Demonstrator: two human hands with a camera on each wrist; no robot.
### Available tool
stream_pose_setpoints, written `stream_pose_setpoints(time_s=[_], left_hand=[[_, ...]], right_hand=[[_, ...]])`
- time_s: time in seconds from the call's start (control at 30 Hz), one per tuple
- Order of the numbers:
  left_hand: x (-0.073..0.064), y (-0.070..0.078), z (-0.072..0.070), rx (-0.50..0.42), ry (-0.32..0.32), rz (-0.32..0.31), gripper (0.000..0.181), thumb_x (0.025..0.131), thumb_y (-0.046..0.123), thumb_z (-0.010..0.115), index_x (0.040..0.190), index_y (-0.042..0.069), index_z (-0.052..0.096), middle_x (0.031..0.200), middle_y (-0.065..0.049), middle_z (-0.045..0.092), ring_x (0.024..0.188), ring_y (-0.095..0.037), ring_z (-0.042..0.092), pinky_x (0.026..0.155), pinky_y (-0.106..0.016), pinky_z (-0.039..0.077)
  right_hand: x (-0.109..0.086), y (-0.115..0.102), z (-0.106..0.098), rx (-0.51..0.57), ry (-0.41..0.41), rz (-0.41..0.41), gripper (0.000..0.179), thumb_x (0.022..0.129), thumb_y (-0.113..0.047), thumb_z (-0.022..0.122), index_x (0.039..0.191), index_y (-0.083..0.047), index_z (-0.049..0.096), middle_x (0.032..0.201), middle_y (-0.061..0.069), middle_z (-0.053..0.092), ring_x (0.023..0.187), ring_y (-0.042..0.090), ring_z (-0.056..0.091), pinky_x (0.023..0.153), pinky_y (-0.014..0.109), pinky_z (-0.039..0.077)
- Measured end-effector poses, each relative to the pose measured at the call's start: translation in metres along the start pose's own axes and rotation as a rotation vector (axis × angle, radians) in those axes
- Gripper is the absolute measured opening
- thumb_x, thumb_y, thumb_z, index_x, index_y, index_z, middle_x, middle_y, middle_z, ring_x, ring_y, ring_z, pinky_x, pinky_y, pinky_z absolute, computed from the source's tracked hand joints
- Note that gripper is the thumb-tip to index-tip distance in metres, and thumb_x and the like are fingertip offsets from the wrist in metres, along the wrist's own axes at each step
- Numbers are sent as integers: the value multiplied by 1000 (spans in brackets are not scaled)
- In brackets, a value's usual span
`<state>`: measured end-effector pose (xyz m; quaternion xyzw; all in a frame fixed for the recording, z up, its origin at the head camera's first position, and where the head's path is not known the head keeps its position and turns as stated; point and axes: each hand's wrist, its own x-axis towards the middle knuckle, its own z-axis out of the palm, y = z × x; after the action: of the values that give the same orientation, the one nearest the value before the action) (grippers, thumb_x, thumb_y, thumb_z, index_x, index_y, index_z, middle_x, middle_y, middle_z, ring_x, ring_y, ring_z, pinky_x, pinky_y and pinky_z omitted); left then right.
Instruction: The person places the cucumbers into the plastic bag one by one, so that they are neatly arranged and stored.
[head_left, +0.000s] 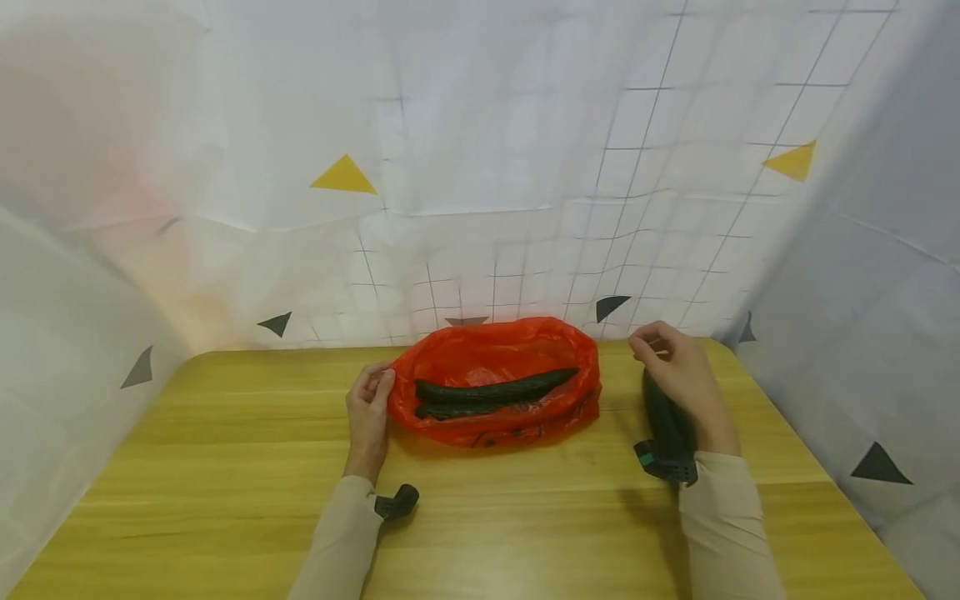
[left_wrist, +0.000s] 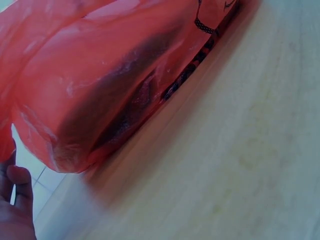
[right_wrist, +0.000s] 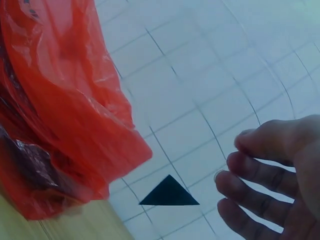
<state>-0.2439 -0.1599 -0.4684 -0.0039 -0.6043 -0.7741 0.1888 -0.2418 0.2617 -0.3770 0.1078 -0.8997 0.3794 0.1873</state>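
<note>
A red plastic bag (head_left: 495, 432) lies with its mouth wide open at the back middle of the table. Inside are two long, dark green cucumbers (head_left: 498, 392), side by side; in the left wrist view they show dimly through the film. My left hand (head_left: 367, 417) pinches the bag's left rim between thumb and fingers. To the right of the bag, my right hand (head_left: 678, 375) hovers apart from it, fingers loosely bent and holding nothing. Under that hand and wrist lies another dark green cucumber (head_left: 660, 417), partly hidden; whether a second lies beside it I cannot tell.
The wooden table (head_left: 225, 467) reaches back to a white sheet wall (head_left: 480, 242) with grid lines and dark and yellow triangles. Similar sheets stand on both sides. Each wrist wears a small black camera (head_left: 397, 502).
</note>
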Motion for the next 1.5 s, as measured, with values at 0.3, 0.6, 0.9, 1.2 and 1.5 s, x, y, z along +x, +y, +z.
stream_pose_setpoints(time_s=[0.3,0.6,0.9,1.2,1.5], left_hand=[[0,0,0,-7,2,-7,32,90,24,65,111,2,61,88,3,67,82,-10,63,78,-20,54],[0,0,-1,-14,3,-7,32,90,23,64,112,0,60,88,4,67,81,-9,63,76,-20,55],[0,0,-1,-13,-2,-11,33,90,24,64,113,0,60,88,5,68,82,-9,64,78,-20,55],[0,2,0,-22,-7,-17,34,91,22,64,113,-2,59,88,5,67,81,-9,64,76,-20,55],[-1,2,-1,-3,-7,-15,33,91,24,63,113,-1,60,89,6,68,83,-8,64,78,-19,54]], right_hand=[[-11,23,-21,-12,-27,61,28,95,-27,55,110,-3,60,99,17,65,74,-12,53,62,15,46],[-21,38,-42,4,-84,137,37,96,-26,54,120,3,54,108,24,60,76,-12,54,65,11,46],[-28,51,-50,-38,-185,218,44,98,-29,50,125,5,48,122,28,52,89,5,58,68,14,45],[-38,67,-54,32,-355,336,60,99,-36,47,136,9,33,132,34,41,107,33,58,81,32,54],[-44,77,-53,51,-445,452,74,97,-43,47,142,11,22,136,42,35,110,42,57,88,45,52]])
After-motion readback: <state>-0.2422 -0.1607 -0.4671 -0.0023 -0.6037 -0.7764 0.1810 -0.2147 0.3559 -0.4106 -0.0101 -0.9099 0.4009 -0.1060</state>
